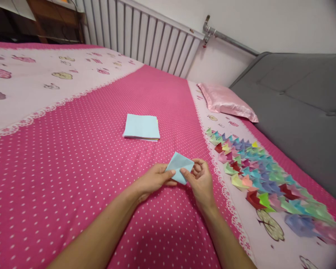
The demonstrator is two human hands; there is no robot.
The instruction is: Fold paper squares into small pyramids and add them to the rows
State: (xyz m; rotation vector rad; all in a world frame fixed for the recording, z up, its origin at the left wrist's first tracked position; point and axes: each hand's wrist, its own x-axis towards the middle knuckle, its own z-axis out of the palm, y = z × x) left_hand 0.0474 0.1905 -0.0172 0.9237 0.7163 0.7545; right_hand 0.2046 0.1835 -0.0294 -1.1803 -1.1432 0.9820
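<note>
Between my two hands is a light blue folded paper (180, 163), held tilted a little above the bed. My left hand (156, 177) pinches its lower left edge, thumb on top and fingers underneath. On the right side, my right hand (201, 181) grips it with the thumb pressed on the front and the fingers curled behind. A diagonal fold line shows on the paper; its back is hidden. Beyond my hands lies a stack of paper sheets (142, 126), light blue on top, with other colours at its edges.
Rows of colourful folded paper pieces (257, 168) cover the bed at right. A pink pillow (226, 100) lies against the grey headboard (294, 93). Pink dotted bedding (72, 179) spreads around me. A white radiator (140, 33) and a pipe (232, 40) line the wall.
</note>
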